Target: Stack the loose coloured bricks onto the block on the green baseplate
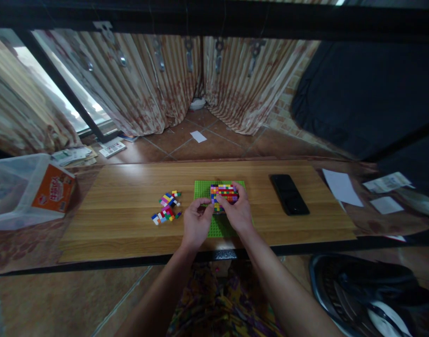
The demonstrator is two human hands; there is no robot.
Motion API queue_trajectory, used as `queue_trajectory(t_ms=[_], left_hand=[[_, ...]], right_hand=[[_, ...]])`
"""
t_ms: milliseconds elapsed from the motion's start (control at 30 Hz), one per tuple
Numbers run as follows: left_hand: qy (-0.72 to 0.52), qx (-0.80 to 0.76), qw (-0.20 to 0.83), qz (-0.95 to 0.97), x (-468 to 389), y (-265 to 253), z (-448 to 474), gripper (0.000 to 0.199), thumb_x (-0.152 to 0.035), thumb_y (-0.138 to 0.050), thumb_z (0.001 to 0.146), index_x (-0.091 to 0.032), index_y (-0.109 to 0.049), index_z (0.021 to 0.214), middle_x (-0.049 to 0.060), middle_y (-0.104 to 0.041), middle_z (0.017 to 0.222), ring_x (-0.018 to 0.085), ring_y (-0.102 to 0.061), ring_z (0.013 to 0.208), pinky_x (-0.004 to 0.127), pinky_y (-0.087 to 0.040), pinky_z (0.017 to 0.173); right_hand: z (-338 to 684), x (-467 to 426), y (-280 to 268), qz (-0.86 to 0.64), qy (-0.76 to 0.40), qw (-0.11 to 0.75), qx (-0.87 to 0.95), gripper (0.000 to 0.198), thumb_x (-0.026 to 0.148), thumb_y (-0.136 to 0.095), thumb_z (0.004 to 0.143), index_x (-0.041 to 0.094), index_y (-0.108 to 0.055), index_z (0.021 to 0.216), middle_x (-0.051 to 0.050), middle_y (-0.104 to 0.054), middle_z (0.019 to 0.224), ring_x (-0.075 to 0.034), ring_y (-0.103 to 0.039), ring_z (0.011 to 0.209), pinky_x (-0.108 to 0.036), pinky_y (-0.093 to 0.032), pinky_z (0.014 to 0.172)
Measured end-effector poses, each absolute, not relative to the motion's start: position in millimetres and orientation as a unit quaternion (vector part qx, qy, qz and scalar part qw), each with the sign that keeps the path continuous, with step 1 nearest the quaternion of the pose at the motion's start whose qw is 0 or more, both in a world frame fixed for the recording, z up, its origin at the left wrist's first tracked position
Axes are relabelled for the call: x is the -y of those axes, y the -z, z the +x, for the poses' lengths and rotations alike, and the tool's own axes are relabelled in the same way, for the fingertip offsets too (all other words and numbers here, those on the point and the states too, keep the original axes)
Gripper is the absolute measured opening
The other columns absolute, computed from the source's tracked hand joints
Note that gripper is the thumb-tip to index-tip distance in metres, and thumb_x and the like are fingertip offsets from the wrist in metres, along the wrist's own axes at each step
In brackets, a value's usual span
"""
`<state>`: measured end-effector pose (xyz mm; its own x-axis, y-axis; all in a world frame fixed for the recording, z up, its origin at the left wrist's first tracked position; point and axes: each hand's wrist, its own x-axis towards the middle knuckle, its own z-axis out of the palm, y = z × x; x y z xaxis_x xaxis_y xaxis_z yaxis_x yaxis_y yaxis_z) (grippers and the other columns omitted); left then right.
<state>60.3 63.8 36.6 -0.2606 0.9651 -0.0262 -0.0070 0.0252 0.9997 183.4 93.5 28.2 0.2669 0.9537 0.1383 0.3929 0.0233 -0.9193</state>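
A block of multicoloured toy bricks (224, 189) sits over a green studded baseplate (219, 228) on the wooden table. My right hand (240, 210) grips the block from its right side, thumb across the top and fingers round the far right edge. My left hand (196, 222) is at the block's left edge, with thumb and forefinger closed together against it. Any small brick between those fingertips is too small to make out. To the left lies a loose pile of toy bricks (167, 208) in mixed colours, some joined together.
On the table (123, 210), a black phone (289, 194) lies to the right. A clear plastic tub (18, 192) with an orange label stands at far left. Papers (343, 187) lie beyond the table's right end. Curtains (158, 89) hang behind; a dark round-based object (358, 290) is at lower right.
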Motion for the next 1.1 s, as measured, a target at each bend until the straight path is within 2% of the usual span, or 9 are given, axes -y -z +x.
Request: queue_trajectory(t_ms=[300, 533, 767, 1000, 1100], left_hand=[[-0.548, -0.582, 0.432, 0.416, -70.1, -28.4, 60.8, 0.021, -0.036, -0.064, 0.077, -0.015, -0.068, 0.076, -0.001, -0.064, 0.061, 0.012, -0.056, 0.053, 0.021, -0.041, 0.050], [-0.542, -0.591, 0.457, 0.385, -79.2, -32.9, 60.3, 0.018, -0.032, -0.066, 0.072, -0.015, -0.067, 0.066, -0.003, -0.061, 0.055, 0.010, -0.051, 0.048, 0.021, -0.039, 0.048], [-0.542, -0.588, 0.449, 0.398, -81.5, -29.3, 58.5, 0.017, -0.031, -0.067, 0.071, -0.015, -0.066, 0.064, -0.003, -0.059, 0.054, 0.010, -0.051, 0.049, 0.021, -0.040, 0.048], [-0.537, -0.584, 0.434, 0.427, -79.8, -30.3, 58.8, 0.021, -0.033, -0.064, 0.074, -0.015, -0.064, 0.065, -0.004, -0.055, 0.053, 0.009, -0.047, 0.049, 0.020, -0.037, 0.049], [-0.539, -0.574, 0.437, 0.435, -75.4, -33.5, 56.0, 0.025, -0.036, -0.061, 0.077, -0.014, -0.064, 0.065, -0.003, -0.056, 0.055, 0.010, -0.048, 0.051, 0.021, -0.037, 0.049]], right_hand=[[184.8, -95.5, -22.9, -0.629, -0.293, 0.485, 0.532, 0.064, 0.046, -0.072, 0.068, 0.023, -0.050, 0.124, -0.010, -0.062, 0.118, -0.025, -0.060, 0.102, -0.045, -0.047, 0.091], [184.1, -95.1, -22.5, -0.628, -0.293, 0.487, 0.531, 0.064, 0.046, -0.071, 0.069, 0.022, -0.050, 0.124, -0.011, -0.061, 0.118, -0.025, -0.060, 0.103, -0.045, -0.046, 0.091], [183.3, -93.9, -24.7, -0.633, -0.293, 0.485, 0.527, 0.065, 0.046, -0.072, 0.068, 0.022, -0.050, 0.125, -0.010, -0.060, 0.119, -0.026, -0.059, 0.104, -0.046, -0.045, 0.093], [183.9, -95.4, -21.7, -0.620, -0.309, 0.503, 0.517, 0.068, 0.047, -0.073, 0.066, 0.019, -0.052, 0.124, -0.011, -0.060, 0.119, -0.026, -0.058, 0.106, -0.044, -0.045, 0.093], [190.9, -95.3, -22.6, -0.603, -0.360, 0.523, 0.483, 0.066, 0.051, -0.069, 0.070, 0.019, -0.051, 0.125, -0.011, -0.062, 0.115, -0.024, -0.061, 0.101, -0.041, -0.047, 0.090]])
